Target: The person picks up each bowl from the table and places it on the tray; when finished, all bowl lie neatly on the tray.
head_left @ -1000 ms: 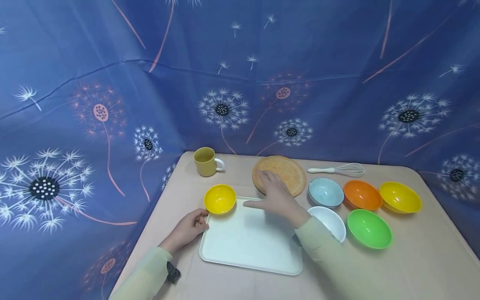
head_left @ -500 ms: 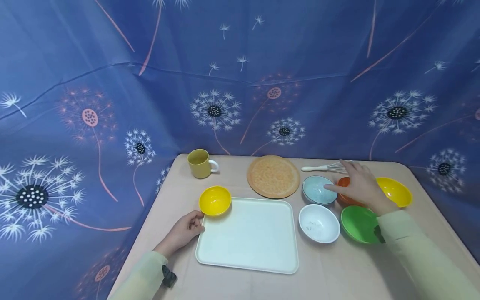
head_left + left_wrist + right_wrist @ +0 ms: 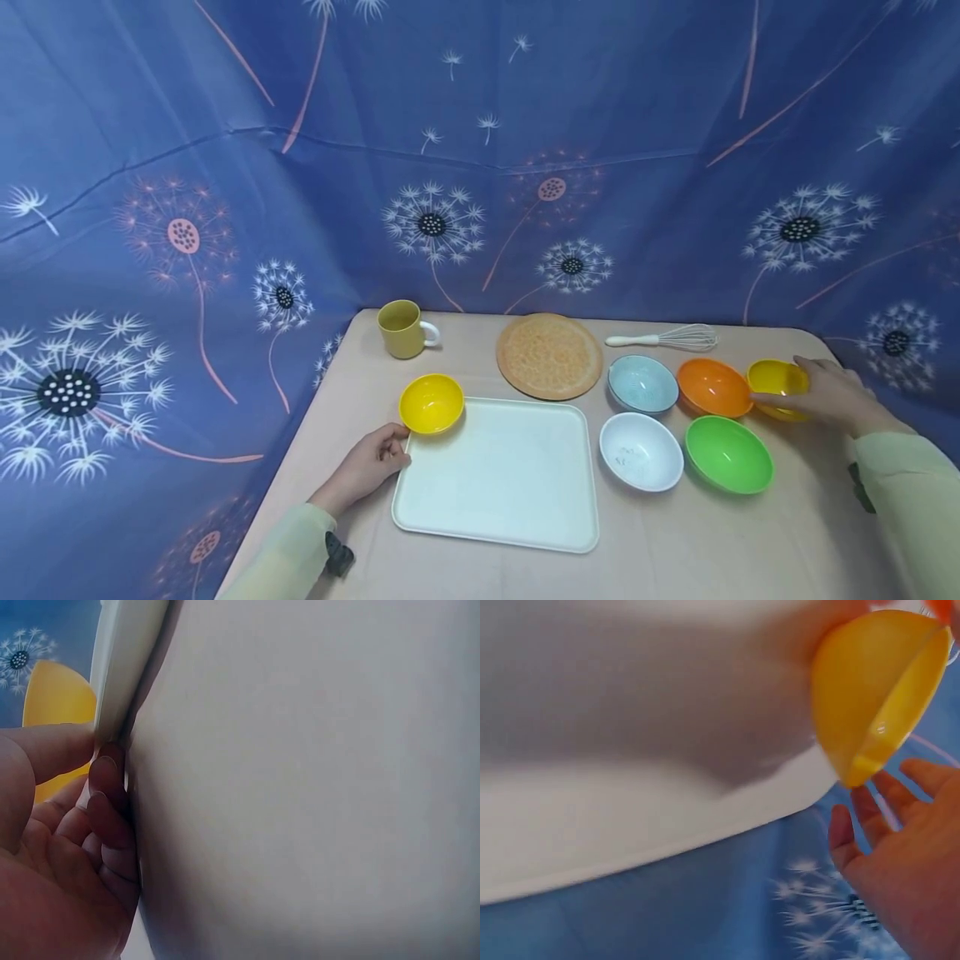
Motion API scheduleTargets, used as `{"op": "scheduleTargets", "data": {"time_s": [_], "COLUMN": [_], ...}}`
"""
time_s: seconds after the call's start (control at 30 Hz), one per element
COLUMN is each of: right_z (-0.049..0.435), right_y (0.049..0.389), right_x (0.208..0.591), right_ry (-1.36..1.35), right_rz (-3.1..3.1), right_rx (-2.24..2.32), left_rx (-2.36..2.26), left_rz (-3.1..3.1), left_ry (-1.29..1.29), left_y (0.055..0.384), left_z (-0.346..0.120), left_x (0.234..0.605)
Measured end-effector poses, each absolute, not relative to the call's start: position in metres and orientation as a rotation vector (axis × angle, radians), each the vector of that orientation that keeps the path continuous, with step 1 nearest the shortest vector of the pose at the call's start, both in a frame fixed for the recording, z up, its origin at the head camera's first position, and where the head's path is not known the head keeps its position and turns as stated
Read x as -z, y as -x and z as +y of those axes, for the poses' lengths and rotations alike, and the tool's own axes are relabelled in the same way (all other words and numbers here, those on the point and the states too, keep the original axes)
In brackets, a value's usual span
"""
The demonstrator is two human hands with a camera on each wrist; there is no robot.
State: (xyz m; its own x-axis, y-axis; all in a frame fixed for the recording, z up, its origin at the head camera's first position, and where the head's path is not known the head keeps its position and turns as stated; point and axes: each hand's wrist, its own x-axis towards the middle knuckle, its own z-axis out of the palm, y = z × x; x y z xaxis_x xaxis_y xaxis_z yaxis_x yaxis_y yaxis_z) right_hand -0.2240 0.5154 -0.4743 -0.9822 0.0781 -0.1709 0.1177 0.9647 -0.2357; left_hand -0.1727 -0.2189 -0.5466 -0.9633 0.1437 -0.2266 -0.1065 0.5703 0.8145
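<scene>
My left hand (image 3: 365, 468) is at the left rim of the white tray (image 3: 495, 475), just below a small yellow bowl (image 3: 431, 403) that overlaps the tray's corner. In the left wrist view, the fingers (image 3: 64, 746) pinch the tray's edge (image 3: 124, 667) from both sides. At the far right, my right hand (image 3: 836, 398) is spread over another yellow bowl (image 3: 776, 379), covering part of it. The right wrist view has the fingertips (image 3: 862, 799) beside this bowl's (image 3: 862, 675) rim; whether they touch it I cannot tell.
Left of that bowl stand an orange bowl (image 3: 712, 387), a green bowl (image 3: 729, 455), a light blue bowl (image 3: 642, 384) and a white bowl (image 3: 641, 452). A whisk (image 3: 663, 337), a round pizza-like board (image 3: 550, 357) and a mug (image 3: 402, 330) lie along the back, before a blue curtain.
My right hand has moved rightward from above the round board, past the orange bowl, to the far-right yellow bowl. My left hand stays at the tray's edge. The view has shifted slightly.
</scene>
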Motion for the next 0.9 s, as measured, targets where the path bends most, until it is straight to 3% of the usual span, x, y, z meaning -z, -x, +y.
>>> {"op": "scheduleTargets", "data": {"time_s": [0.9], "right_z": [0.522], "right_y": [0.217], "right_x": [0.487], "right_ry": [-0.220], "right_rz": [2.869], "right_rx": [0.475], "left_rx": [-1.366], "left_rz": [2.528], "left_ry": [-0.039], "left_y": [0.171], "left_z": [-0.220], "left_x": [0.545]}}
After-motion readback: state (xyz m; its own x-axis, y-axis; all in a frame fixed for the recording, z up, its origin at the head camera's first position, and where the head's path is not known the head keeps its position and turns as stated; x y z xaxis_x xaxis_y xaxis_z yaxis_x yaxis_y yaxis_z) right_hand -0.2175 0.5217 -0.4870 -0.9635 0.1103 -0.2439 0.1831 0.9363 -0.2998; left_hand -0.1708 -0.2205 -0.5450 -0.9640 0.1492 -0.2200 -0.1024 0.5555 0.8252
